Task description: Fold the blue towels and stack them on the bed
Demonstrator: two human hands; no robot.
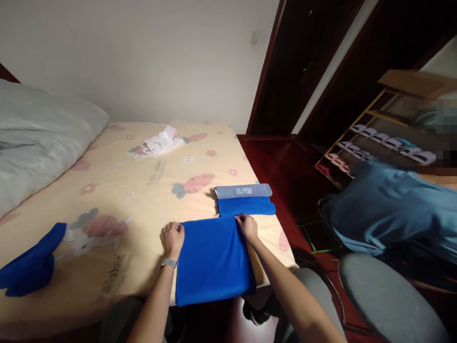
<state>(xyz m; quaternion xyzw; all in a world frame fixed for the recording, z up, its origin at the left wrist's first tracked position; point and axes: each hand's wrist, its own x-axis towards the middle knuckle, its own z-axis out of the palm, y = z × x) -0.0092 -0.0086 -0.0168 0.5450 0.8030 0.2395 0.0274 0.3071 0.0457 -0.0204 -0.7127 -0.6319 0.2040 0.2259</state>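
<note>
A blue towel [212, 262] lies spread flat at the bed's front edge, its near side reaching over the edge. My left hand [174, 237] is closed on its far left corner, fingers pinched together. At the far right corner, my right hand [246, 226] pinches the cloth between thumb and fingers. Just beyond it lie a rolled or folded grey-blue towel [232, 191] with "HAPPY LIFE" lettering and a blue folded towel [246, 206], side by side. Another blue cloth [34, 264] sits crumpled at the left.
The bed has a cream patterned sheet [150, 200]. On it are a white plastic bag [163, 141] and a grey quilt [43, 138]. To the right are a round stool [385, 300], a person in a blue shirt [392, 209] and a shoe rack [374, 112] with slippers.
</note>
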